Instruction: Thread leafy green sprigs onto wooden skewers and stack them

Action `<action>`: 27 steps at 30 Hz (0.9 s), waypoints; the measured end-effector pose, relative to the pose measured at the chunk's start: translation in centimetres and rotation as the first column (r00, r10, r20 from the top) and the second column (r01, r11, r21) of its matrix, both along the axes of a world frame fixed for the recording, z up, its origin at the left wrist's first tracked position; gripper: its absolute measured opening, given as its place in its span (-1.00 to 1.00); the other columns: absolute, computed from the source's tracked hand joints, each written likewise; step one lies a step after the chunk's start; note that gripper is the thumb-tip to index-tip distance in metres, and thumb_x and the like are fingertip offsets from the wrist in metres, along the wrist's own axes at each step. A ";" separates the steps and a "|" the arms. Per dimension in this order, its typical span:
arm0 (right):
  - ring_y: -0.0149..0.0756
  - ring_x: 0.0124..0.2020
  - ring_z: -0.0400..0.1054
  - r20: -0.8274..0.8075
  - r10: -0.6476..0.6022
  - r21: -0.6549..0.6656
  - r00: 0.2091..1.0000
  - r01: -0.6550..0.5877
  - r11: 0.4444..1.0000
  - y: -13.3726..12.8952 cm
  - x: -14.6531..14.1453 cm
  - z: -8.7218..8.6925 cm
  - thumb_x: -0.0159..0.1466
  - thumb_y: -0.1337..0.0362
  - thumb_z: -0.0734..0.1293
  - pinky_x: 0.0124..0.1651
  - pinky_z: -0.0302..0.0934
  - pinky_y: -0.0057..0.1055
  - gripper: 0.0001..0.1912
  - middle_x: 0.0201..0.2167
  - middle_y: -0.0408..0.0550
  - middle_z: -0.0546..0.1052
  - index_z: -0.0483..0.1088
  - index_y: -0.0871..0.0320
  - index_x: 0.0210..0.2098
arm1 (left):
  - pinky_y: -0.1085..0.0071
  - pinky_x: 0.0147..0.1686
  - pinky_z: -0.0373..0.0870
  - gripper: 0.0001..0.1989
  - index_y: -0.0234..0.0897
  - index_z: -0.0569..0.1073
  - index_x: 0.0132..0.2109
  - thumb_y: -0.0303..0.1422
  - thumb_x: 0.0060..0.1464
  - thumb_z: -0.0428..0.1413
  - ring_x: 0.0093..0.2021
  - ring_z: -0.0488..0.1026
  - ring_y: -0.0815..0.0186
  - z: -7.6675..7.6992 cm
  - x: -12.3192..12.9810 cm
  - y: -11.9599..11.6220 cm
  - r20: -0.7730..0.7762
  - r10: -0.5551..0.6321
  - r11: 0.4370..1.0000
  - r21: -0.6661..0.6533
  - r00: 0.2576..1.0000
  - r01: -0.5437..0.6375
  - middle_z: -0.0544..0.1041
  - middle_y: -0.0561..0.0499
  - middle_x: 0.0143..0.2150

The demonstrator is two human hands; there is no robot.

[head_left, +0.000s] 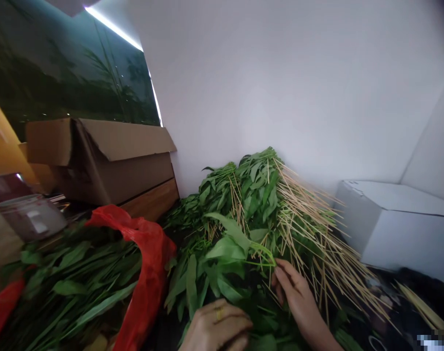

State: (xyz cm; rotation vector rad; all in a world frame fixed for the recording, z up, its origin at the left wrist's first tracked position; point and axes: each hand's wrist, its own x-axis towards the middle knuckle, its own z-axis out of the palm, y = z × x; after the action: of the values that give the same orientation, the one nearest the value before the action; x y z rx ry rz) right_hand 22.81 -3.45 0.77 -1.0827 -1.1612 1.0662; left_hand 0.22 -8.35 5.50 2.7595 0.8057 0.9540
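My right hand point(295, 292) pinches the pale green stems of a small leafy sprig point(231, 248), whose leaves spread to the left. Curled at the bottom centre is my left hand point(218, 324), with a ring on one finger; its fingertips are turned down near the leaves, and what they hold, if anything, is hidden. Behind both hands lie leafy bundles point(256, 183) against the wall. Many thin tan sticks point(317, 219) fan out from them toward the lower right. Loose leaves point(192, 282) lie left of the sprig.
At the left, a red plastic bag point(150, 258) surrounds more long leaves point(79, 278). An open cardboard box point(134, 170) stands on a wooden piece behind it. A white box point(408, 229) is at the right, near more pale sticks point(422, 307).
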 end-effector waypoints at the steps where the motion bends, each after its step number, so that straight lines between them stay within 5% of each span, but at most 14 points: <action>1: -0.46 -0.69 0.16 -0.024 0.026 -0.012 0.999 -0.026 1.000 -0.1 -0.2 -0.2 0.23 -0.09 0.30 -0.60 0.02 -0.47 -0.57 -0.55 -0.20 0.42 0.38 0.13 -0.13 | 0.50 -0.19 0.46 -0.77 -0.17 0.49 -0.06 -0.32 0.30 -0.04 -0.25 0.55 0.33 0.4 -0.3 0.0 0.052 0.062 0.998 -0.026 0.997 -0.061 0.63 0.01 -0.21; 6: -0.57 -0.75 0.03 -0.187 0.128 -0.122 0.974 -0.152 0.981 -0.2 -0.7 -0.9 0.22 -0.12 0.31 -0.69 -0.21 -0.55 -0.55 -0.54 -0.22 0.43 0.35 0.12 -0.14 | 0.52 -0.34 0.46 -0.79 -0.20 0.53 -0.07 -0.37 0.25 0.02 -0.39 0.53 0.34 0.1 -2.2 0.5 0.283 0.316 0.945 -0.179 0.906 -0.274 0.60 0.00 -0.36; 11: -0.62 -0.74 0.03 -0.311 0.184 -0.161 0.933 -0.242 0.957 -0.5 -0.8 -0.7 0.21 -0.09 0.34 -0.67 -0.24 -0.58 -0.59 -0.54 -0.23 0.43 0.36 0.09 -0.14 | 0.53 -0.42 0.45 -0.74 -0.27 0.54 -0.08 -0.26 0.23 0.04 -0.49 0.47 0.37 1.9 -3.0 0.7 0.462 0.525 0.848 -0.356 0.715 -0.393 0.54 0.06 -0.49; 15: -0.59 -0.72 0.07 -0.309 0.204 -0.129 0.929 -0.253 0.959 -0.6 -0.9 -0.1 0.14 -0.10 0.40 -0.65 -0.17 -0.56 -0.57 -0.54 -0.19 0.44 0.38 0.13 -0.25 | 0.53 -0.45 0.44 -0.71 -0.29 0.53 -0.06 -0.22 0.19 0.07 -0.47 0.48 0.36 3.1 -3.0 0.9 0.476 0.573 0.816 -0.408 0.667 -0.410 0.56 0.04 -0.46; 20: -0.54 -0.70 0.13 -0.333 0.138 -0.187 0.933 -0.209 0.960 -0.4 -1.2 -0.4 0.04 -0.11 0.47 -0.62 -0.09 -0.55 -0.44 -0.53 -0.18 0.46 0.39 0.13 -0.13 | 0.53 -0.47 0.43 -0.74 -0.28 0.54 -0.10 -0.24 0.16 0.09 -0.47 0.48 0.35 5.0 -2.9 1.0 0.512 0.576 0.818 -0.363 0.638 -0.447 0.59 0.02 -0.42; 23: -0.53 -0.70 0.13 -0.293 0.148 -0.182 0.945 -0.207 0.961 -0.3 -1.1 -1.2 0.11 -0.13 0.41 -0.64 -0.09 -0.54 -0.49 -0.55 -0.18 0.45 0.40 0.13 -0.14 | 0.49 -0.42 0.44 -0.81 -0.24 0.57 -0.22 -0.27 0.16 0.10 -0.43 0.50 0.33 7.4 -2.4 0.6 0.534 0.490 0.866 -0.212 0.689 -0.453 0.59 0.02 -0.41; 27: -0.54 -0.70 0.12 -0.220 0.211 -0.140 0.952 -0.245 0.959 -0.2 -1.1 -1.6 0.19 -0.10 0.35 -0.68 -0.16 -0.58 -0.55 -0.52 -0.18 0.46 0.40 0.13 -0.13 | 0.43 -0.32 0.45 -0.87 -0.19 0.58 -0.21 -0.35 0.18 0.12 -0.33 0.52 0.30 10.5 -0.8 0.8 0.313 0.240 0.963 0.045 0.919 -0.266 0.60 0.00 -0.34</action>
State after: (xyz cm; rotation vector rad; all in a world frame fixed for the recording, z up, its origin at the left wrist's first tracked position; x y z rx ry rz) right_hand 21.72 -3.63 -0.82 -0.9545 -1.0647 1.4429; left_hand -0.57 -7.53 15.99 2.5189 1.1046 1.4512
